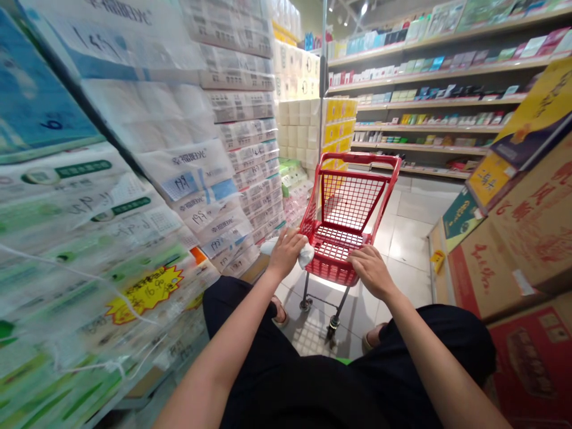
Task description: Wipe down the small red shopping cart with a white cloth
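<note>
A small red shopping cart [353, 202] with mesh basket walls stands in front of me, between my knees. My left hand [286, 253] is closed around a crumpled white cloth [306, 256] beside the cart's near left corner. Part of the cloth sticks out on the far side of that hand; whether it is cloth or paper is hard to make out. With bent fingers, my right hand [370, 271] grips the near right edge of the basket. The basket floor that shows is bare red mesh, and the cart's wheels [330, 328] rest on the tiles.
Tall stacks of wrapped tissue packs [210, 196] rise close on the left, with a yellow price sign [145, 294] and a white cord. Cardboard boxes [513, 238] are piled at the right. Shelves of small goods [424, 95] line the back, beyond a pale tiled floor [409, 238].
</note>
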A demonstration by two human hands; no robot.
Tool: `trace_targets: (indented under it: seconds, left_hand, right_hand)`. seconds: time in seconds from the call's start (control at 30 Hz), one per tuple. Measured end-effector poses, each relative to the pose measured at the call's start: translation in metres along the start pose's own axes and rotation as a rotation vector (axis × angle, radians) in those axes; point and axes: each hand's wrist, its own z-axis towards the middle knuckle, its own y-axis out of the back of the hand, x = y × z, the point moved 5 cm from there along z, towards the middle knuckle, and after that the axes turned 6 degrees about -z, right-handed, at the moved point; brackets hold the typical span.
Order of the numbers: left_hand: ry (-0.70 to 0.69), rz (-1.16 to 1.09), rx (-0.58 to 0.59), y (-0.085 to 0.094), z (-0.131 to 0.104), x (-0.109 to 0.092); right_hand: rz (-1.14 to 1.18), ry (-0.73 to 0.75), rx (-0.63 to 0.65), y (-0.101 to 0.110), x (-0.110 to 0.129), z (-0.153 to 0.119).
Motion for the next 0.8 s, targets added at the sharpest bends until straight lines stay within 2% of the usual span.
trace_targets:
  seconds: [0.1,0.2,0.33,0.4,0.47,0.53,0.67,0.8]
  left_hand:
    - [0.041,-0.053,-0.011,-0.002,0.0,-0.023]
    - [0.041,-0.142,-0.017,-0.006,0.003,-0.06]
    - [0.046,-0.259,-0.022,-0.013,0.019,-0.11]
    - [0.076,-0.288,-0.037,-0.014,0.027,-0.123]
    - [0.099,-0.29,-0.04,-0.012,0.03,-0.126]
    - [0.095,-0.269,-0.019,-0.008,0.027,-0.118]
    - [0.05,-0.214,0.026,0.004,0.009,-0.089]
    - [0.082,-0.277,0.056,0.013,-0.009,-0.061]
  right_hand:
    - [0.021,-0.019,0.0,0.001,0.002,0.001]
    - [0.049,-0.055,-0.023,0.002,0.003,0.003]
    - [0.096,-0.067,-0.067,0.0,0.006,0.006]
    - [0.139,-0.055,-0.098,-0.001,0.006,0.007]
    - [0.175,-0.037,-0.126,-0.001,0.006,0.006]
    - [0.207,-0.034,-0.15,-0.001,0.003,0.005]
    - [0.289,-0.092,-0.19,-0.001,-0.004,0.004]
    - [0.313,-0.171,-0.254,0.005,-0.012,0.007]
